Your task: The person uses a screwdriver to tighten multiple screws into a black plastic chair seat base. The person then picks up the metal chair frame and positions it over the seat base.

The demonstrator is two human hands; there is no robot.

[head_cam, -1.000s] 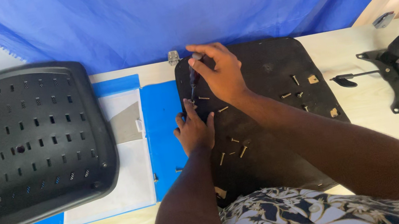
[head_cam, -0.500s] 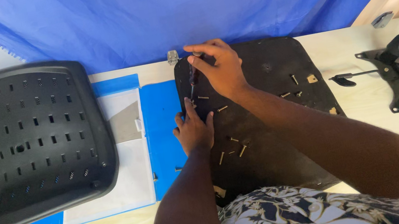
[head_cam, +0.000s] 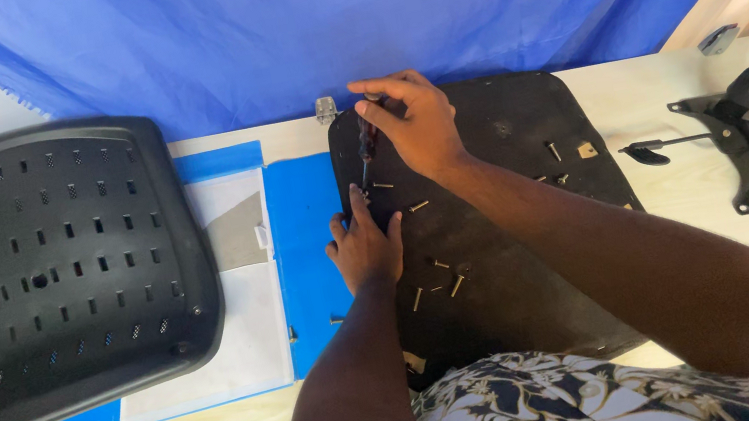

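Blue sheeting hung behind a pale worktop (head_cam: 695, 187) carrying a black seat base (head_cam: 518, 217). From the head view, the right hand (head_cam: 416, 127) had its fingers clenched around a screwdriver (head_cam: 366, 149), its long axis near upright, tip pointing down at the base. Just below, the left hand (head_cam: 366, 247) lay flat and released, nearer the tip, screws (head_cam: 432, 282) scattered beside it.
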